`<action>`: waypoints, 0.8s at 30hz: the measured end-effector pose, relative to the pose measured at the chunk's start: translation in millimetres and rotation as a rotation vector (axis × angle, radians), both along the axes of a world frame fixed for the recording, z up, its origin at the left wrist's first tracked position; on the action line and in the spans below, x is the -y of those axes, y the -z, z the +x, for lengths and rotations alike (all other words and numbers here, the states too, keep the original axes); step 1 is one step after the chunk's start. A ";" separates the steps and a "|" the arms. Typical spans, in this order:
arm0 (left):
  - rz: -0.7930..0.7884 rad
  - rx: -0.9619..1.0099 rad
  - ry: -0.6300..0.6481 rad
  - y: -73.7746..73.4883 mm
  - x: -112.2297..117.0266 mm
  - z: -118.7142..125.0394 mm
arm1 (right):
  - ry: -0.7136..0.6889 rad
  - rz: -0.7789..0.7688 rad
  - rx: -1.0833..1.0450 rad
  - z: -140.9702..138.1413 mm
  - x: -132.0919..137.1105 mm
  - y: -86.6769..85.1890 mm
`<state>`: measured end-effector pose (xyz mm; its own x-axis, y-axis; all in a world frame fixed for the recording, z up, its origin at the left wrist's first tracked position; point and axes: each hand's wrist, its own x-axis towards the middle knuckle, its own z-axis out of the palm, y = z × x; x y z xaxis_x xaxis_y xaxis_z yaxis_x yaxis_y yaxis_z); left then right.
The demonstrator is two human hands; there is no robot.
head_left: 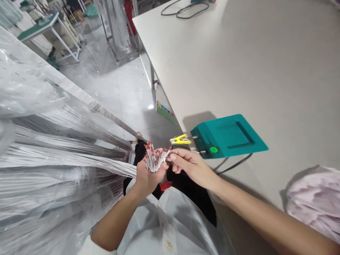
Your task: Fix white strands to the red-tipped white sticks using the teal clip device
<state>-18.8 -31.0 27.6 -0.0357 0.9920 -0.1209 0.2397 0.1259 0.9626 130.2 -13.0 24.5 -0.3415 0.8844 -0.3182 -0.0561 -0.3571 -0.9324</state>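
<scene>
My left hand [148,180] is wrapped round a thick bundle of white wires [154,162] whose reddish-brown tips fan out at the top. The rest of the bundle trails off to the left. My right hand [187,164] pinches at the bundle's right side, its thumb and forefinger closed on a wire end; how many wires they hold is too small to tell. Just beyond my right hand, a yellow clip [180,140] is attached to a metal post of a teal box [231,136] with a green round button, on the table's edge.
The pale table [252,71] fills the right side. A pinkish cloth [316,202] lies at its near right, and a black cable [186,12] is coiled at its far end. Plastic-wrapped wire bundles [53,156] hang on a rail [87,101] at left. A wheeled rack [114,39] stands beyond.
</scene>
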 end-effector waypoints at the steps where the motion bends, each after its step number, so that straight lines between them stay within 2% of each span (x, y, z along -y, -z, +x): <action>1: 0.008 0.007 0.005 0.0 0.3 0.3 | -0.024 0.114 0.048 -0.6 0.4 -1.5; 5: 0.046 -0.018 0.074 1.3 1.8 1.2 | -0.059 0.533 0.325 -1.5 -0.2 -4.1; 11: -0.052 -0.076 0.070 6.8 1.3 -4.5 | -0.244 0.876 0.843 15.2 0.4 -4.5; 15: -0.081 -0.062 0.061 9.4 -4.0 -8.0 | -0.127 1.183 1.155 34.4 -7.2 -14.7; 17: -0.108 -0.040 0.046 9.9 -7.9 -7.4 | -0.114 1.239 1.328 42.2 -16.0 -19.2; 19: -0.138 -0.008 0.049 9.5 -12.2 -5.5 | -0.177 1.215 1.466 47.2 -25.7 -21.9; 24: -0.178 0.072 0.033 6.1 -25.9 0.3 | -0.333 1.121 1.548 48.4 -42.0 -25.5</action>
